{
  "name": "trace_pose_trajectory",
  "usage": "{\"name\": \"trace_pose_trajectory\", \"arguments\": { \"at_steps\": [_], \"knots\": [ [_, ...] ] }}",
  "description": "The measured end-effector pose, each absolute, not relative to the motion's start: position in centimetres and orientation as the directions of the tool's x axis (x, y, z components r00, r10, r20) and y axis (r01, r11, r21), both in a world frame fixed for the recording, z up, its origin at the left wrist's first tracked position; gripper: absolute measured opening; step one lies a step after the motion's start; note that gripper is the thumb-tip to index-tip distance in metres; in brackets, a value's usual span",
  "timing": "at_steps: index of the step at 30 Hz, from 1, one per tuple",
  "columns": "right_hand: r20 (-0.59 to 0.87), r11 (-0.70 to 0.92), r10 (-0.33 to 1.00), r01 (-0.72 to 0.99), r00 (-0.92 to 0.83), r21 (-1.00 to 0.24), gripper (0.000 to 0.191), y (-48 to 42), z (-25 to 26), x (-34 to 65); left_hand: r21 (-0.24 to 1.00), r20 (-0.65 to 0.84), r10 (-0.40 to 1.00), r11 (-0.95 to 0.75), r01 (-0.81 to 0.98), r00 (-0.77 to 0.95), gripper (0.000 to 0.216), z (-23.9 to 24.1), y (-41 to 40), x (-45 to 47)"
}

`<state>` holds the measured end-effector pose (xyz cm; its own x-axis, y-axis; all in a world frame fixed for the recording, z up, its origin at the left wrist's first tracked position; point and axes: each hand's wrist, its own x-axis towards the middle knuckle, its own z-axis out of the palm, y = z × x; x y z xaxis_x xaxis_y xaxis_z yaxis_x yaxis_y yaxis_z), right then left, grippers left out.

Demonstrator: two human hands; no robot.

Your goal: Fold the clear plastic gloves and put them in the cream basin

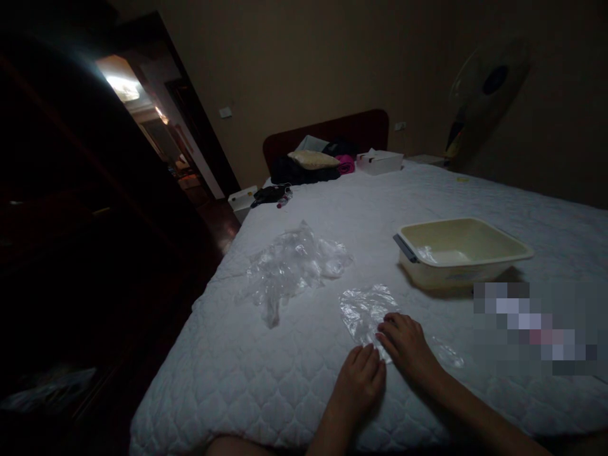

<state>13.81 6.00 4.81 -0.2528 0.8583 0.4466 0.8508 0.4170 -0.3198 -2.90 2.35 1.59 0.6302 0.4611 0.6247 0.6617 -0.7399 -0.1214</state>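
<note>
From the bottom edge, left hand (360, 378) and right hand (407, 342) reach palm-down, fingers bent, to a clear plastic bag (363, 307) just below centre; I cannot tell whether either grip pinches it. Crumpled plastic (299, 259) lies centre-left, a tub (465, 275) right, on the bed (266, 386).

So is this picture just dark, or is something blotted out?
Both, in the head view: dim overall; hazy glare around the bright white light at upper left; glints on the clear plastic film by the fingers; a pixelated patch at right hiding whatever's there.
</note>
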Motion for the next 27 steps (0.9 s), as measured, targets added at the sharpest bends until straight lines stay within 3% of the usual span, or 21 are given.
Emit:
{"name": "trace_pose_trajectory", "arguments": {
  "at_steps": [7,11,17,22,27],
  "knots": [
    [0.407,0.387,0.896,0.763,-0.179,-0.518,0.021,6.7,5.7,16.5,-0.104,0.682,0.439,-0.734,0.671,0.585,0.022,1.7,2.4,-3.0],
    [0.392,0.402,0.897,0.748,-0.205,-0.528,0.02,6.2,6.4,20.4,-0.134,0.759,0.372,-0.713,0.688,0.533,0.022,2.2,2.1,-2.7],
    [0.394,0.489,0.855,0.779,-0.338,-0.393,0.019,4.2,5.5,24.1,-0.09,0.758,0.408,-0.708,0.7,0.509,0.025,2.0,1.8,-0.5],
    [0.47,0.718,0.659,0.676,-0.587,-0.163,0.023,3.3,4.7,24.1,-0.114,0.693,0.437,-0.718,0.686,0.573,0.028,0.5,1.8,0.2],
    [0.491,0.771,0.567,0.636,-0.661,-0.035,0.024,3.3,5.6,23.5,-0.075,0.672,0.47,-0.725,0.685,0.572,0.029,-0.1,1.9,-0.1]
  ]
}}
